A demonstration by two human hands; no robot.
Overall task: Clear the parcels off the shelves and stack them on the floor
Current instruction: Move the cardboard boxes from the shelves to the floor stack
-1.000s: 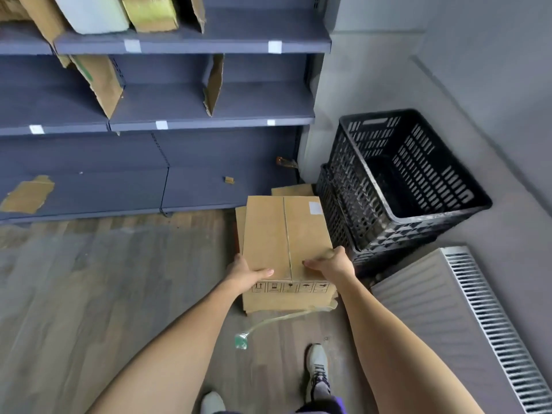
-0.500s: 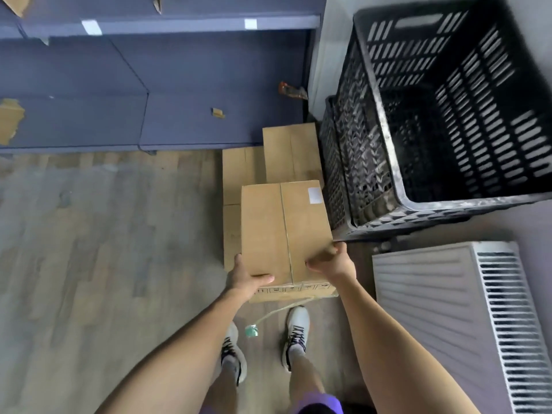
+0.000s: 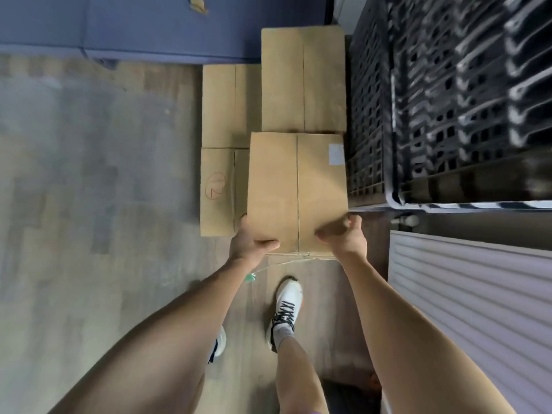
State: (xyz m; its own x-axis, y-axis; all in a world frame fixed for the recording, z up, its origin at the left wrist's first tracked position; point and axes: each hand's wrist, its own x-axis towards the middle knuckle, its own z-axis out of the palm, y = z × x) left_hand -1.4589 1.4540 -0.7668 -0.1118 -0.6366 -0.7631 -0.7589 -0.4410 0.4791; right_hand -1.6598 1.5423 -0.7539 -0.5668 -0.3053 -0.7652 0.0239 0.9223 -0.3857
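With three parcels (image 3: 303,80) already down on the floor (image 3: 89,189) beside the black crate (image 3: 448,100), left hand (image 3: 248,242) and right hand (image 3: 343,237) grip a fourth box (image 3: 295,192) by its near corners above them, not yet released; shelves out of view.

A single head-worn, wide-angle view looks almost straight down from standing height at the floor (image 3: 89,204). It faces the shelving base (image 3: 149,28) along the top edge. The person's forearms and shoe (image 3: 286,306) fill the near bottom; the crate (image 3: 448,100) sits close at upper right, motion-blurred.
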